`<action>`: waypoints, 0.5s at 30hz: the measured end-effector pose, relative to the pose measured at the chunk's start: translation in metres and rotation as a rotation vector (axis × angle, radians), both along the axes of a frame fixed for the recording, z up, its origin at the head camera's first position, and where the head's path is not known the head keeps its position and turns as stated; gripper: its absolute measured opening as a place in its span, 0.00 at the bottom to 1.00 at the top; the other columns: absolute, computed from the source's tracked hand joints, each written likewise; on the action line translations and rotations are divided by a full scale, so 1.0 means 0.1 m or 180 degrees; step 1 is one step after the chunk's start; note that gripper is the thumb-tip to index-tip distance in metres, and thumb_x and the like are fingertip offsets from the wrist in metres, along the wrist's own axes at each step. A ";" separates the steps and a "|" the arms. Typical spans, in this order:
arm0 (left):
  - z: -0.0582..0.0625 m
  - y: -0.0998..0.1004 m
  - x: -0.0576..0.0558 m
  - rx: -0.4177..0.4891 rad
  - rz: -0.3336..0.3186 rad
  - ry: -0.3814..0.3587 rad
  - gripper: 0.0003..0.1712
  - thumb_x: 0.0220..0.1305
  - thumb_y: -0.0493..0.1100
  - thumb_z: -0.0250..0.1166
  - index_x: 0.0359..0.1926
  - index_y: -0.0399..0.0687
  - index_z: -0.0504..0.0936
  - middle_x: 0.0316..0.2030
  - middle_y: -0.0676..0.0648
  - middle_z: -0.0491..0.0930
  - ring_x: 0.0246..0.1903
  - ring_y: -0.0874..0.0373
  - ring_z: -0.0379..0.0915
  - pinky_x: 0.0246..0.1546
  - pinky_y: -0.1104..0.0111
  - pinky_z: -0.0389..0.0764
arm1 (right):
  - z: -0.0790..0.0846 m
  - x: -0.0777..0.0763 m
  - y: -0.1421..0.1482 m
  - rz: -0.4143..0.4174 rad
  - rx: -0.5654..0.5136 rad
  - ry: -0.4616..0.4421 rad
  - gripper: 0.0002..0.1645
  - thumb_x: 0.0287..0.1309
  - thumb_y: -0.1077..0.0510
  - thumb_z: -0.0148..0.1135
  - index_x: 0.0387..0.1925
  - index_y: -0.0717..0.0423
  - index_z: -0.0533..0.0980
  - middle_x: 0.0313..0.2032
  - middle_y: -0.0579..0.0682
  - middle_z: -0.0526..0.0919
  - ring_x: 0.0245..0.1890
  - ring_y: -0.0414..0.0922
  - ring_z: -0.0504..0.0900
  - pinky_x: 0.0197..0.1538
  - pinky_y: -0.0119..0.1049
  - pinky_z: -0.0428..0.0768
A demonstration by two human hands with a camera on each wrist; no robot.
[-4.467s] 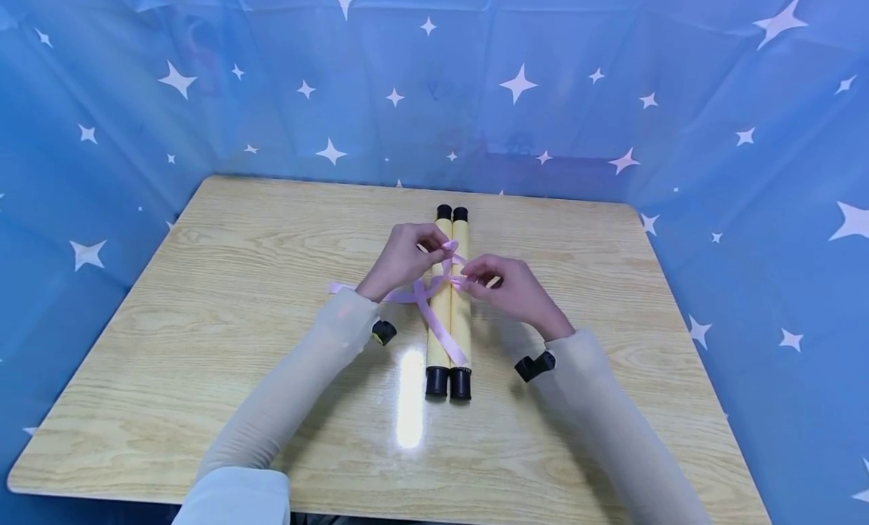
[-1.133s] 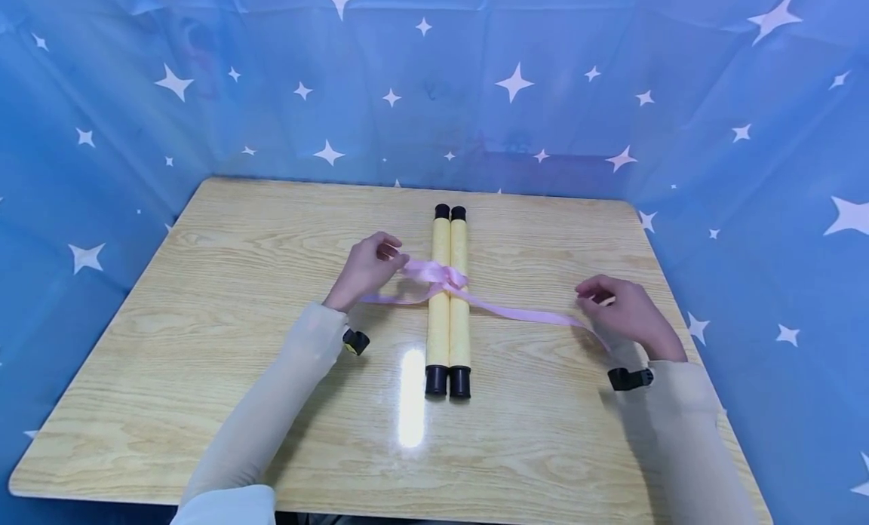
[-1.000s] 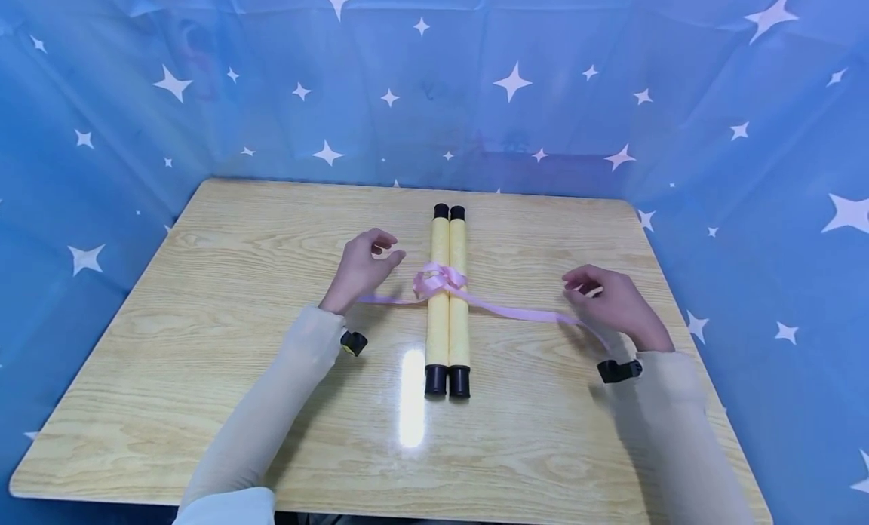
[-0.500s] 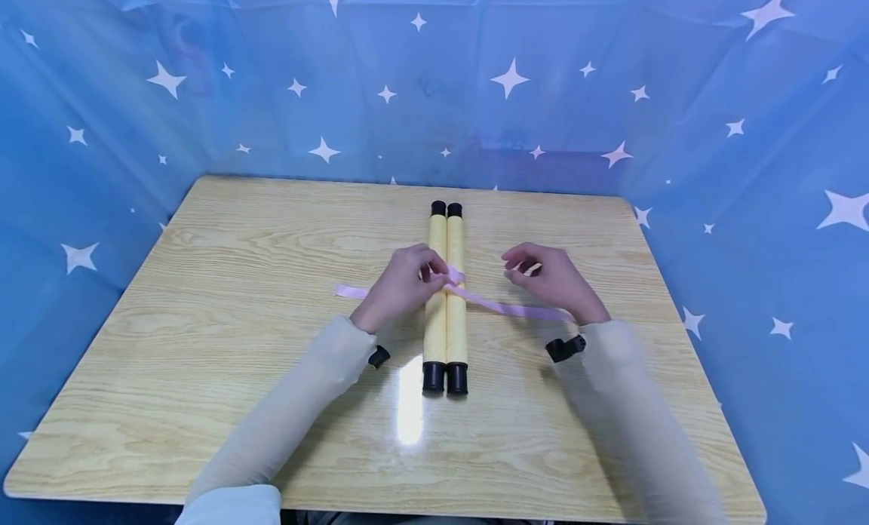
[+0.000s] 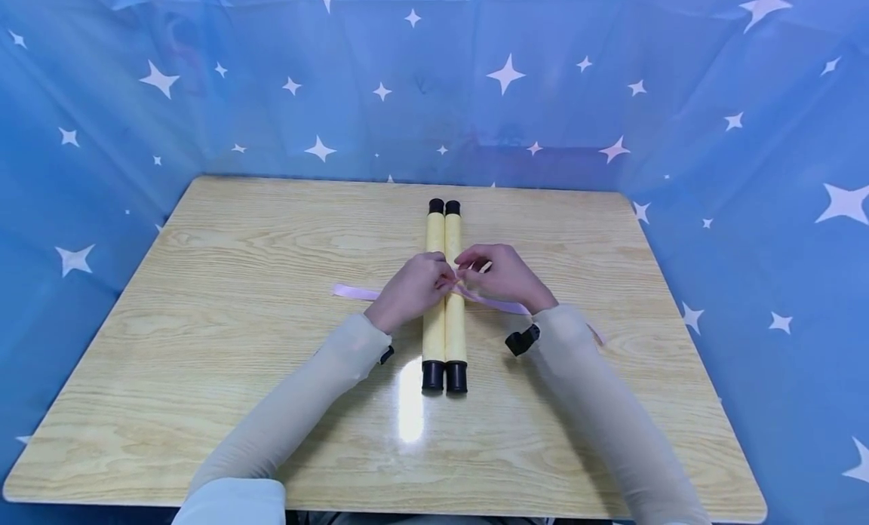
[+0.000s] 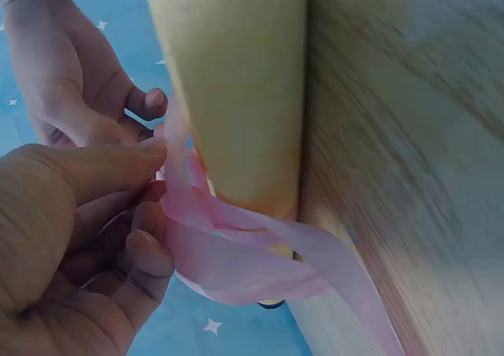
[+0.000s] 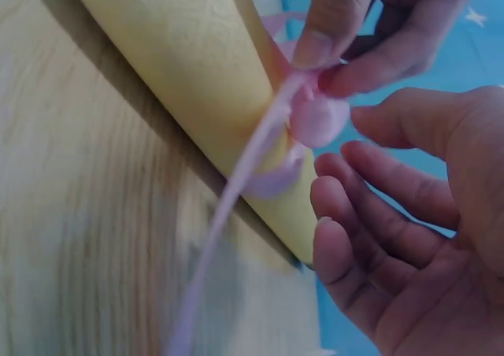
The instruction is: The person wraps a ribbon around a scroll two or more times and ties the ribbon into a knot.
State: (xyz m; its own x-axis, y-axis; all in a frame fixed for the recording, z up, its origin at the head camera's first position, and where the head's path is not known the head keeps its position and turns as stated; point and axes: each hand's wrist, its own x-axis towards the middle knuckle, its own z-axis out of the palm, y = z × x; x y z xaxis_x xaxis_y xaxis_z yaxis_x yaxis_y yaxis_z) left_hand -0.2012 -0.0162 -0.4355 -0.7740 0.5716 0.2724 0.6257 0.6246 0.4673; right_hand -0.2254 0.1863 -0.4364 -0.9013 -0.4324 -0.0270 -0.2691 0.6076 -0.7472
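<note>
Two yellow paper-covered tubes with black end caps (image 5: 444, 283) lay side by side mid-table on the light wooden table (image 5: 204, 321) | thin pink satin ribbon (image 5: 353, 291) wrapped round them, tails trailing both sides | left hand (image 5: 414, 287) pinched the ribbon at the knot | right hand (image 5: 498, 276) close beside, fingers relaxed, seemingly gripping nothing.

We saw bare table (image 5: 237, 283) either side of the tubes (image 5: 444, 321). Ribbon (image 5: 353, 292) tails crossed it; curtain (image 5: 102, 133) walled three sides.
</note>
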 end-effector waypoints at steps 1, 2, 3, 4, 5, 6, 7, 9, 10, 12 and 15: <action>-0.01 -0.01 0.00 -0.0025 -0.0002 0.0027 0.06 0.58 0.33 0.69 0.38 0.40 0.89 0.34 0.49 0.80 0.32 0.61 0.74 0.34 0.75 0.75 | -0.01 -0.01 -0.02 0.0014 -0.0025 -0.0019 0.16 0.62 0.51 0.63 0.48 0.53 0.83 0.36 0.47 0.83 0.37 0.45 0.80 0.37 0.39 0.79; -0.02 -0.01 -0.01 -0.0050 -0.0008 0.0042 0.07 0.58 0.34 0.69 0.38 0.40 0.89 0.34 0.49 0.80 0.33 0.61 0.74 0.35 0.75 0.75 | -0.03 -0.01 -0.04 0.0022 -0.0045 -0.0034 0.15 0.62 0.51 0.63 0.48 0.52 0.83 0.35 0.47 0.83 0.36 0.45 0.80 0.36 0.39 0.79; -0.02 -0.02 -0.01 -0.0063 -0.0019 0.0043 0.07 0.58 0.34 0.69 0.39 0.40 0.89 0.34 0.49 0.80 0.33 0.61 0.74 0.35 0.75 0.75 | -0.04 -0.02 -0.05 0.0034 -0.0046 -0.0031 0.14 0.62 0.51 0.62 0.46 0.50 0.84 0.35 0.46 0.83 0.36 0.44 0.80 0.36 0.39 0.79; -0.03 -0.02 -0.02 -0.0079 -0.0032 0.0037 0.07 0.59 0.34 0.69 0.39 0.40 0.90 0.34 0.49 0.80 0.33 0.61 0.74 0.35 0.75 0.76 | -0.05 -0.03 -0.07 0.0043 -0.0042 -0.0026 0.12 0.62 0.51 0.62 0.45 0.49 0.84 0.34 0.45 0.83 0.36 0.44 0.79 0.36 0.38 0.78; -0.04 -0.02 -0.03 -0.0106 -0.0041 0.0036 0.08 0.59 0.34 0.69 0.39 0.40 0.90 0.35 0.49 0.80 0.33 0.61 0.74 0.36 0.76 0.76 | -0.06 -0.03 -0.08 0.0056 -0.0050 -0.0022 0.11 0.63 0.51 0.62 0.43 0.49 0.84 0.33 0.45 0.84 0.35 0.44 0.79 0.37 0.39 0.78; -0.04 -0.03 -0.03 -0.0131 -0.0049 0.0033 0.07 0.59 0.34 0.69 0.39 0.40 0.90 0.34 0.49 0.80 0.33 0.61 0.74 0.36 0.76 0.76 | -0.07 -0.04 -0.08 0.0065 -0.0054 -0.0026 0.10 0.63 0.52 0.63 0.41 0.49 0.85 0.32 0.45 0.84 0.34 0.44 0.79 0.37 0.38 0.78; -0.05 -0.03 -0.04 -0.0157 -0.0055 0.0028 0.07 0.59 0.35 0.69 0.39 0.41 0.90 0.34 0.49 0.79 0.32 0.61 0.74 0.36 0.76 0.76 | -0.08 -0.04 -0.09 0.0071 -0.0053 -0.0030 0.08 0.63 0.52 0.63 0.39 0.48 0.85 0.32 0.45 0.84 0.34 0.44 0.79 0.37 0.39 0.77; -0.07 -0.04 -0.06 -0.0192 -0.0036 0.0018 0.06 0.60 0.35 0.69 0.38 0.41 0.90 0.34 0.49 0.79 0.32 0.61 0.74 0.36 0.76 0.76 | -0.10 -0.05 -0.08 0.0042 -0.0067 -0.0056 0.07 0.63 0.52 0.63 0.37 0.47 0.85 0.31 0.45 0.84 0.33 0.44 0.79 0.36 0.39 0.77; -0.08 -0.05 -0.07 -0.0194 -0.0015 0.0012 0.06 0.60 0.36 0.69 0.38 0.42 0.90 0.33 0.49 0.79 0.32 0.61 0.73 0.35 0.76 0.76 | -0.11 -0.06 -0.08 0.0008 -0.0081 -0.0078 0.06 0.63 0.52 0.63 0.36 0.46 0.85 0.30 0.45 0.84 0.33 0.44 0.79 0.36 0.39 0.77; -0.09 -0.06 -0.08 -0.0137 0.0059 -0.0050 0.05 0.61 0.36 0.69 0.37 0.42 0.89 0.32 0.50 0.79 0.31 0.62 0.73 0.34 0.76 0.75 | -0.12 -0.06 -0.06 -0.0084 -0.0149 -0.0157 0.06 0.63 0.51 0.64 0.36 0.45 0.84 0.31 0.46 0.84 0.34 0.45 0.79 0.34 0.40 0.78; -0.10 -0.08 -0.12 0.0070 0.0149 -0.0143 0.04 0.60 0.35 0.69 0.36 0.41 0.88 0.31 0.50 0.79 0.30 0.62 0.73 0.31 0.77 0.75 | -0.12 -0.05 -0.03 -0.0261 -0.0232 -0.0244 0.06 0.63 0.51 0.64 0.37 0.44 0.84 0.34 0.47 0.84 0.36 0.47 0.78 0.35 0.41 0.78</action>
State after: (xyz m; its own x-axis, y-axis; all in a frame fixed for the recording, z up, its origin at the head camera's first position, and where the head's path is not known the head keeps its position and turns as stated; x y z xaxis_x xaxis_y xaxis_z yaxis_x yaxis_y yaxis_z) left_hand -0.2129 -0.0246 -0.4460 -0.8115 0.5287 0.2489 0.5742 0.6421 0.5080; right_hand -0.2304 0.1836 -0.4489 -0.9302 -0.3606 -0.0683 -0.1611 0.5685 -0.8068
